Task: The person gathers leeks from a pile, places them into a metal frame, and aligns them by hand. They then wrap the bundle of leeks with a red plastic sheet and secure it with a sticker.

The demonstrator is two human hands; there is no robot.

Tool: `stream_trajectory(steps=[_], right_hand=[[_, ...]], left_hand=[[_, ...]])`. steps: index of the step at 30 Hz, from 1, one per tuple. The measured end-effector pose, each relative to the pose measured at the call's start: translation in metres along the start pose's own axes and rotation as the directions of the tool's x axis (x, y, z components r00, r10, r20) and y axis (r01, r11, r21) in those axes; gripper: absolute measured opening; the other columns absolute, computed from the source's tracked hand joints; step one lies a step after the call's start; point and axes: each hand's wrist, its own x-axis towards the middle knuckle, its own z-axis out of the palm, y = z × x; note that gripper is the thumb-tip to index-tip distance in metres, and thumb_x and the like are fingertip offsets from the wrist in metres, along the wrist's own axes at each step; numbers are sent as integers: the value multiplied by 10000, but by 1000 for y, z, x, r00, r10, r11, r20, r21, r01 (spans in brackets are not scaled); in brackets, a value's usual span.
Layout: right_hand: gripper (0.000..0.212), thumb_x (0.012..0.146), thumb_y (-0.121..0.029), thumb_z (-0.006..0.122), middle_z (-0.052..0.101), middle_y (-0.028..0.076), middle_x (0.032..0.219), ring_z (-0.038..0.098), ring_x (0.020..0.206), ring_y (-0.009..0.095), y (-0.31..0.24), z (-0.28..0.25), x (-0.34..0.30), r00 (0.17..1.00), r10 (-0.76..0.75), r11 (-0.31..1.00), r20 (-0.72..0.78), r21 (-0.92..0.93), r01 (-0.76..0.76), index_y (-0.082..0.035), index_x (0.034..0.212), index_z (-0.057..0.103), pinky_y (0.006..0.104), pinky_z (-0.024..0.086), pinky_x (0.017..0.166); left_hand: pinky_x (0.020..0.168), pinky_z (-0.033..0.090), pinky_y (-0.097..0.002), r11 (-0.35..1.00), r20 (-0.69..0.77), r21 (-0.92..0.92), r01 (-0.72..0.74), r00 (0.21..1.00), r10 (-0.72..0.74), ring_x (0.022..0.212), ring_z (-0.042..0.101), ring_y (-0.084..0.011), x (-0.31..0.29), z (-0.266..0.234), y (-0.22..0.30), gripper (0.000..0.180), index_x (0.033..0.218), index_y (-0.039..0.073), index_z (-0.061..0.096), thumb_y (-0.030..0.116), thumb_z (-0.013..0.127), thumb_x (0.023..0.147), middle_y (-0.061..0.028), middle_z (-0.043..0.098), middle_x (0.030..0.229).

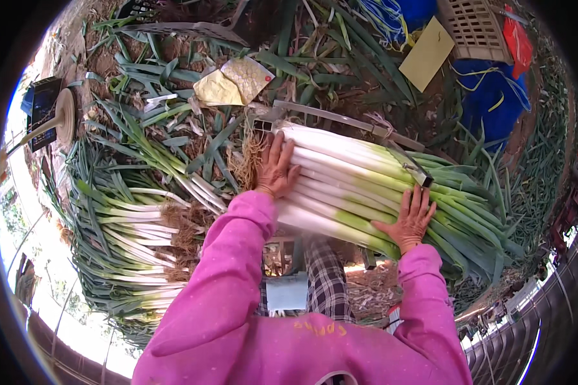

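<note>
Side by side in front of me lies a row of long green onions, white ends to the left and green leaves fanned out to the right. They rest on a metal frame, whose bars show along the far side and over the stalks near the right. My left hand lies with outstretched fingers against the white root ends. My right hand is spread flat on the green part of the stalks, close to a metal bar end. Brown roots hang beside my left hand.
At left lies a big pile of green onions. Beyond the frame are yellowish paper pieces, a yellow card, a blue bag with strings, a beige crate and a red bag. Leaf scraps cover the ground.
</note>
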Motion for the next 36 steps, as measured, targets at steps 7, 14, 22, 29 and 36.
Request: stream_trajectory(steps=[7,14,22,29,36], right_hand=[[1177,594,-733,688,144,165,1557,88,1439,395,-20,-22,-8,959,84,996,272,-58,-71,-65,1467,266,638,114,1093],[1011,713,-626,662,162,194,1549,126,1430,416,6,-1,-48,990,89,993,109,-80,-81,-83,1464,259,643,107,1086],[1049,650,-597,705,213,190,1531,192,1405,420,4,14,-42,998,63,997,4,-55,-62,-130,1459,227,618,123,1090],[1019,674,-563,689,224,199,1530,210,1400,436,4,3,-38,996,63,993,-70,-95,-70,-119,1458,214,634,144,1084],[1044,671,-549,707,172,185,1554,164,1425,405,3,1,-35,996,85,989,7,-120,-84,-143,1477,183,606,123,1107]], left_hand=[[1130,208,-527,999,-20,-37,-35,999,34,1379,204,-467,-2,3,-13,691,1404,92,393,277,638,785,-211,239,1520],[1132,210,-517,998,-27,-37,-42,999,41,1389,203,-438,1,6,-4,679,1407,128,405,331,634,801,-178,229,1530],[1129,220,-519,1000,-27,0,-24,999,24,1401,194,-413,3,6,-7,702,1414,133,403,340,662,796,-153,207,1546],[1125,244,-498,997,-42,-72,-42,998,39,1398,203,-400,11,-1,-3,704,1422,155,397,354,666,802,-134,201,1550],[1124,248,-490,991,-18,-131,-34,999,32,1369,240,-424,11,-5,2,693,1423,114,384,324,629,810,-175,238,1528]])
